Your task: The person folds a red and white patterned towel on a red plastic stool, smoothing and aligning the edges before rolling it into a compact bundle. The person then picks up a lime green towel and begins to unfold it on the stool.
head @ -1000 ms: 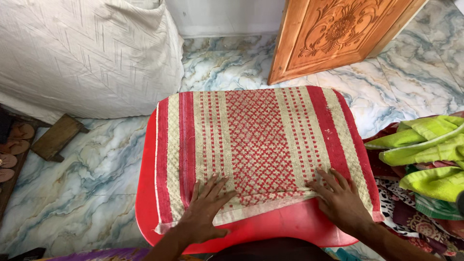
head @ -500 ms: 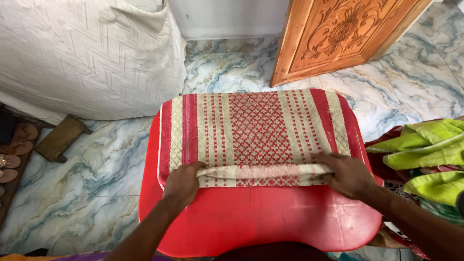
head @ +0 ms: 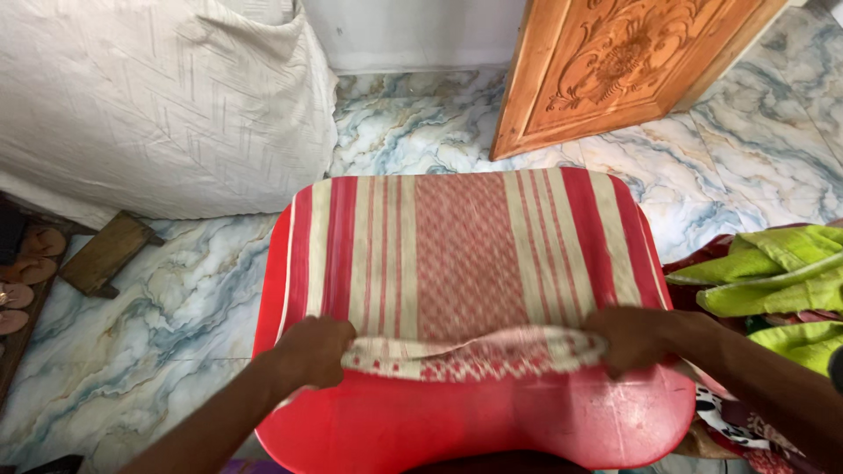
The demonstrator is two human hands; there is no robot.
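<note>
Red plastic stool (head: pixel 492 430), striped cloth (head: pixel 465 254), near edge pinched between left hand (head: pixel 312 351), right hand (head: pixel 637 338)

Both forearms reach forward from the lower edge, angled inward. The left hand (head: pixel 314 351) is curled into a closed grip, knuckles up. The right hand (head: pixel 634 338) is likewise clenched, fingers folded under, level with the left and well apart.

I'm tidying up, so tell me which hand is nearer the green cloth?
Right. The right hand grips the towel edge on the side toward the green cloth; the left hand grips the opposite end, farther away.
</note>
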